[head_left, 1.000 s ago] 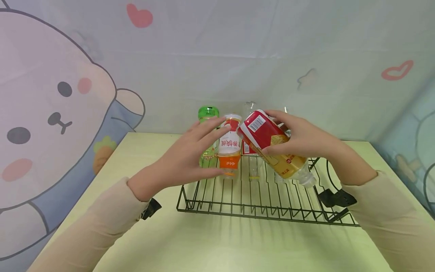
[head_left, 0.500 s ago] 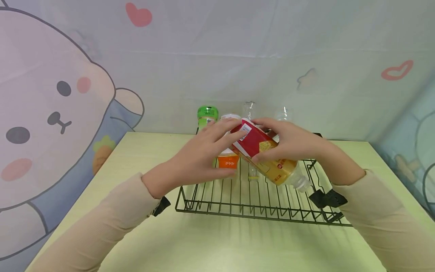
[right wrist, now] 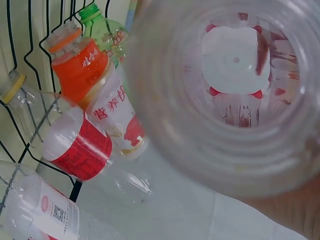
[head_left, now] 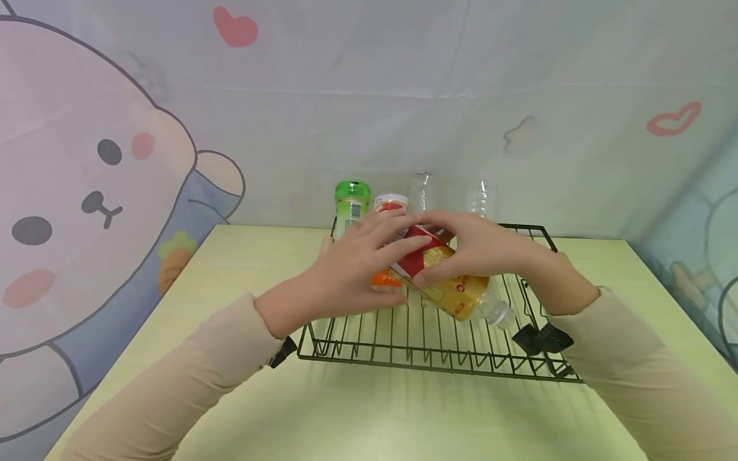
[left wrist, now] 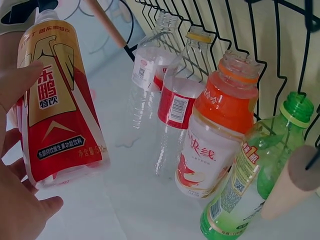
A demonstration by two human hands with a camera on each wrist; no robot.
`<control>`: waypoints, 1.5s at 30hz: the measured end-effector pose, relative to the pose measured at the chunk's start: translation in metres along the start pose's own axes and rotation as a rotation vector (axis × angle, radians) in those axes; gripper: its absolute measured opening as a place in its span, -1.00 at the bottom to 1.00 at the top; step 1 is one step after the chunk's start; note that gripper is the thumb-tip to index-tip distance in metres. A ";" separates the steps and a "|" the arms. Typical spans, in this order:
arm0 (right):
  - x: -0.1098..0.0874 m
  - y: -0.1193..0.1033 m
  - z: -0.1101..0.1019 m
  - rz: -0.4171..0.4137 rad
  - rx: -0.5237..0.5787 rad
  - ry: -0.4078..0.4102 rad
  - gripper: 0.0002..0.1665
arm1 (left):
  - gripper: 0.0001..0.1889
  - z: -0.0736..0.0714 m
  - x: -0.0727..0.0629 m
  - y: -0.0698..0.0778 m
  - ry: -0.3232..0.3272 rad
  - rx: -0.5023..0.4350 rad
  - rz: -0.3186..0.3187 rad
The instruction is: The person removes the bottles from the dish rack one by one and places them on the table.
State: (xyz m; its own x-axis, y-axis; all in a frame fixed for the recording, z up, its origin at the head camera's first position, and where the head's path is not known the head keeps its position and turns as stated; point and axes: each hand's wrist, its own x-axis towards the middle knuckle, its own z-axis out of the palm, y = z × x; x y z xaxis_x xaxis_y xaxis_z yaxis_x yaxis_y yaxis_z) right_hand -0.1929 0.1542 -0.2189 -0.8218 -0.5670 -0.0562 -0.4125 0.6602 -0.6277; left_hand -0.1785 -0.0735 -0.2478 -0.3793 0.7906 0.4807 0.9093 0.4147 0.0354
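Note:
An uncapped drink bottle point(head_left: 444, 275) with a red and gold label lies tilted in my right hand point(head_left: 484, 246), its mouth pointing down to the right. The right thumb presses across the label. My left hand point(head_left: 352, 269) is at the bottle's base end with fingers extended; contact is unclear. In the left wrist view, the left hand point(left wrist: 25, 215) sits just below the base of the red and gold bottle point(left wrist: 60, 105). Close to the camera in the right wrist view, the bottle's mouth point(right wrist: 165, 165) looms large.
A black wire rack point(head_left: 438, 365) stands on the pale table point(head_left: 369, 416). Upside down on it are a green bottle point(left wrist: 250, 170), an orange and white bottle point(left wrist: 210, 135) and clear bottles with red labels point(left wrist: 175, 110). A wooden rod end point(left wrist: 292, 182) sticks out. Behind hangs a printed curtain.
The right hand has brought the tilted bottle left and down. My left hand has moved right, so its fingers now overlap the bottle's base end.

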 end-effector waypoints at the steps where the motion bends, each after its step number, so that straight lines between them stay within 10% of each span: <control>1: 0.001 0.000 0.001 0.000 0.005 -0.006 -0.19 | -0.29 0.001 0.000 0.000 -0.005 0.002 -0.002; 45: 0.012 0.000 0.016 -0.016 0.056 -0.076 -0.12 | -0.21 0.016 -0.006 -0.002 0.064 0.150 -0.087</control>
State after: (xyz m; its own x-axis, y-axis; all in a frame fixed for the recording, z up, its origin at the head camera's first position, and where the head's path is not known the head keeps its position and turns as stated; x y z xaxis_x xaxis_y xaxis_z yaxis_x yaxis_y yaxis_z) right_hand -0.1964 0.1397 -0.2320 -0.7822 -0.6143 -0.1039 -0.4007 0.6238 -0.6710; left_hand -0.1804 -0.0717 -0.2650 -0.4396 0.7202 0.5367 0.8356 0.5470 -0.0497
